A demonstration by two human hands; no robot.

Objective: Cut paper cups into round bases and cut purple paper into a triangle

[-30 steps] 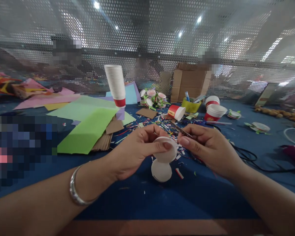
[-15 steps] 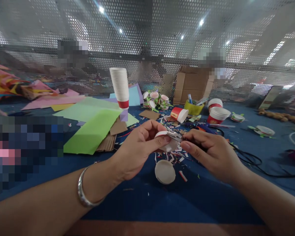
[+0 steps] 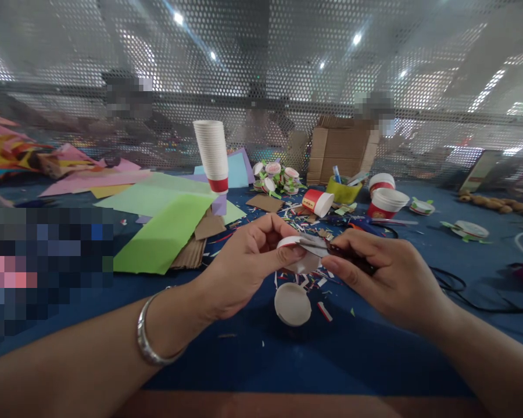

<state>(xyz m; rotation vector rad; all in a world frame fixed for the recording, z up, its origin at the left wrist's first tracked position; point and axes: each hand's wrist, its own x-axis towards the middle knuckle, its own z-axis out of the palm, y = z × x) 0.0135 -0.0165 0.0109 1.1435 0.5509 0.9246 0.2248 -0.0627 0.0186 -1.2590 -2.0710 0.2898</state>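
Observation:
My left hand (image 3: pixel 248 264) pinches a cut-down paper cup bottom (image 3: pixel 305 264), white with a red band, between thumb and fingers. In my right hand (image 3: pixel 370 261) is a pair of scissors (image 3: pixel 316 244); the metal blades lie across the cup bottom's rim, and the fingers hide most of the dark handles. Below the hands, a second round white cup bottom (image 3: pixel 293 305) rests on the blue table. Beside it is a red-and-white paper strip (image 3: pixel 325 312). Paper scraps lie scattered under and behind the hands.
A tall stack of paper cups (image 3: pixel 212 154) stands behind green paper sheets (image 3: pixel 165 232). A tipped red cup (image 3: pixel 317 203), a yellow-green holder (image 3: pixel 343 190) and more red cups (image 3: pixel 389 204) stand farther back. Small paper turtles (image 3: pixel 274 174) are piled near a cardboard box (image 3: pixel 344 152).
My right hand has turned slightly, and the scissor blades now reach farther across the cup bottom's rim. The left hand has barely moved.

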